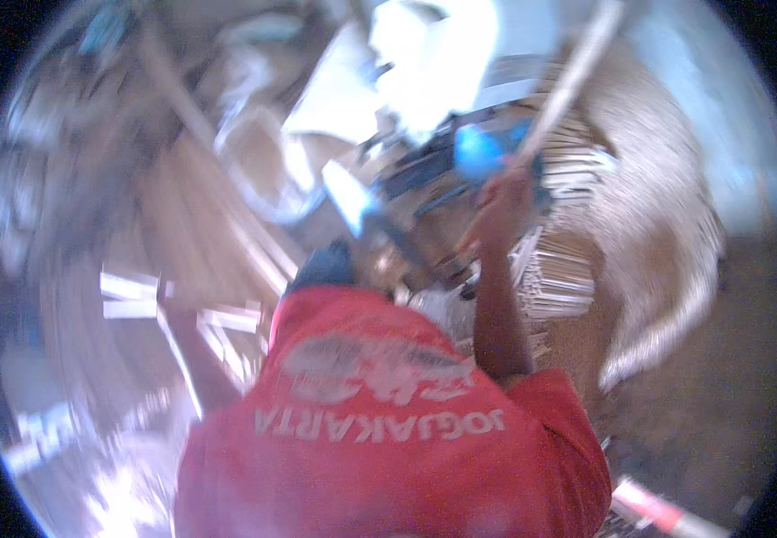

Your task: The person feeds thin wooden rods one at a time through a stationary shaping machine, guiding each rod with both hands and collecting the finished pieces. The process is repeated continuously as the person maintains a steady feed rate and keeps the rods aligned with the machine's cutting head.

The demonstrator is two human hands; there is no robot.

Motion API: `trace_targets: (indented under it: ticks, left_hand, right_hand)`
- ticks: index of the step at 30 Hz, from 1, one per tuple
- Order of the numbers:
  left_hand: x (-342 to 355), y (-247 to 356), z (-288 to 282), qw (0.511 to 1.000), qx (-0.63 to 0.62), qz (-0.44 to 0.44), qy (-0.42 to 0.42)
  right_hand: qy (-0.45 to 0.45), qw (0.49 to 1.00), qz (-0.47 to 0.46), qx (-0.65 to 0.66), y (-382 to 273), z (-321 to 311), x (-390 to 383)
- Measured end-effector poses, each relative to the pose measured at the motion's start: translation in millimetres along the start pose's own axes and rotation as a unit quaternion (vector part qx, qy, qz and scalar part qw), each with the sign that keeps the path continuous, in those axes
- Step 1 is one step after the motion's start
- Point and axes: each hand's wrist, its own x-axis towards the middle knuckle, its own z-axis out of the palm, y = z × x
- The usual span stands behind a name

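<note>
The picture is badly smeared by motion. My right hand (503, 208) reaches forward at centre right. Its fingers appear closed round the lower end of a long pale stick (577, 79), which slants up and to the right. Beside that hand is a round blue object (480, 151) of a kind I cannot make out. My left hand (173, 303) is out to the left, close to some short white strips (130, 298); blur hides its fingers and whether it holds them. Just ahead of my red shirt lies a blade-like pale and blue object (349, 195).
Stacks of thin pale sticks (563, 278) lie to the right, beside a large fibrous light-brown heap (653, 170). A clear, rounded container-like shape (267, 166) stands ahead on the left. A long pale beam (213, 134) runs along the left. A red-and-white bar (657, 507) is at lower right.
</note>
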Motion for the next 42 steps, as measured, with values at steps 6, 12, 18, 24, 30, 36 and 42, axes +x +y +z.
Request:
trace_targets:
  ticks: [6,12,18,24,30,36,42]
  left_hand:
    - [-16,55,4,0.987,-0.098,-0.087,0.091]
    - [-15,99,2,0.984,-0.1,-0.11,0.098]
    - [7,138,15,0.992,-0.05,-0.09,0.074]
    - [59,150,57,0.993,0.004,-0.076,0.094]
    - [127,136,62,0.996,0.079,-0.019,0.03]
    - [183,114,46,0.988,0.149,0.036,-0.03]
    - [228,92,35,0.977,0.204,0.003,-0.058]
  right_hand:
    - [-0.025,0.994,0.107,0.005,12,30,-6]
    - [-0.01,0.973,0.228,0.029,46,60,-42]
    - [-0.11,0.973,0.201,0.015,64,66,-92]
    - [-0.144,0.963,0.218,0.066,113,101,-151]
    - [-0.138,0.915,0.372,0.067,150,148,-211]
    - [-0.014,0.887,0.453,0.088,177,175,-230]
    - [0.128,0.892,0.434,0.024,198,183,-210]
